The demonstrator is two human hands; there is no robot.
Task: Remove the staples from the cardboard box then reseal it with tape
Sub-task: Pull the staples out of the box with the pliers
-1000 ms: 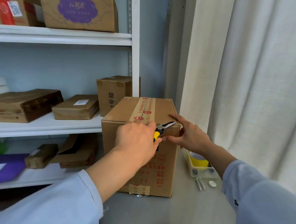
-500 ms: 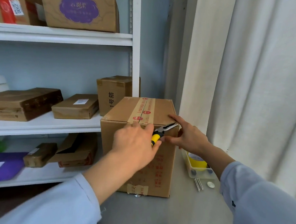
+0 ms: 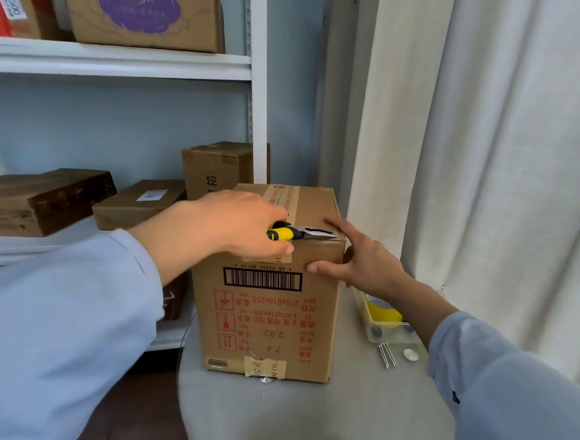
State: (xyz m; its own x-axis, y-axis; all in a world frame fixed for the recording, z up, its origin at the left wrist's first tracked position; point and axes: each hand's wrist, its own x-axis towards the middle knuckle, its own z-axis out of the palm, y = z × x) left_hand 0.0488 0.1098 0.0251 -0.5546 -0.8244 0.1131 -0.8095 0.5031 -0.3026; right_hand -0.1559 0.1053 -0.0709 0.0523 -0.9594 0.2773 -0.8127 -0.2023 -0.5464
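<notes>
we're in what looks like a small storeroom or parcel-packing corner. white metal shelving point(image 3: 109, 65) runs along the left wall, and its boards carry taped brown parcels point(image 3: 140, 203), a dark flat box point(image 3: 40, 201), an upright carton point(image 3: 218, 166) and a box with a purple label point(image 3: 144, 18) up top. a printed cardboard box point(image 3: 270, 307) stands on a round grey table point(image 3: 296, 422) out front. beside it sits a clear plastic tub point(image 3: 387, 331) with a yellow roll inside, and loose nails point(image 3: 387, 354) lie on the tabletop. a pale curtain point(image 3: 499, 136) hangs down the right side.
</notes>
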